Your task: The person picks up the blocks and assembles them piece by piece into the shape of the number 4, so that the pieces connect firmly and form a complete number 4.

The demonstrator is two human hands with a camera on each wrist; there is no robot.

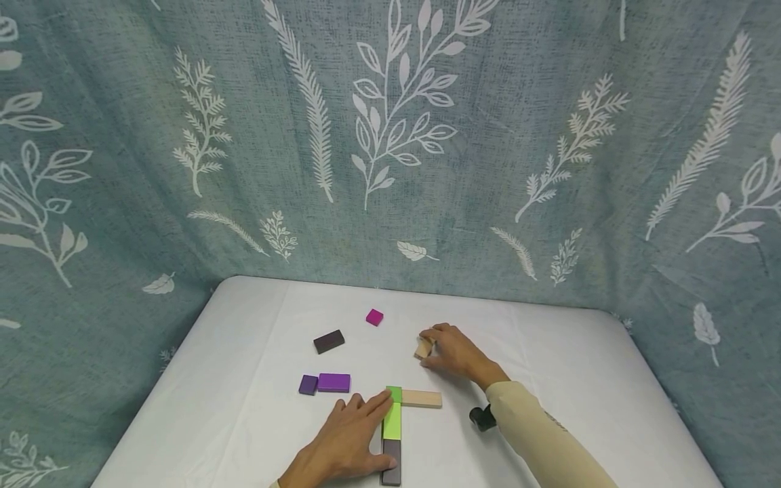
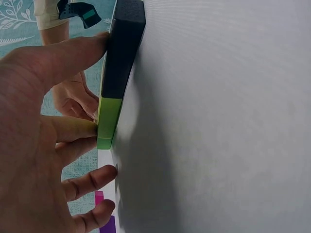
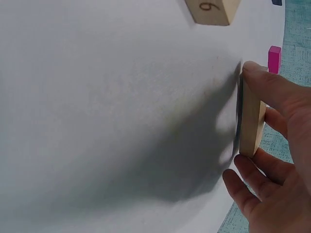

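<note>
A row of flat blocks runs toward me on the white table: a small green block (image 1: 394,393), a lime block (image 1: 392,421) and a dark grey block (image 1: 391,462). My left hand (image 1: 349,439) rests on this row, fingertips on the green and lime part and thumb on the dark grey block. A long plain wooden block (image 1: 421,398) extends rightward from the green one; its end shows a numeral in the right wrist view. Farther back, my right hand (image 1: 456,352) pinches another wooden block (image 3: 250,121) by its ends, thumb against fingers, low over the table.
Left of the row lie a purple block (image 1: 334,383) and a small dark purple block (image 1: 308,385). Behind them are a dark brown block (image 1: 329,341) and a magenta block (image 1: 375,317). A patterned curtain (image 1: 390,169) hangs beyond the white table (image 1: 256,312).
</note>
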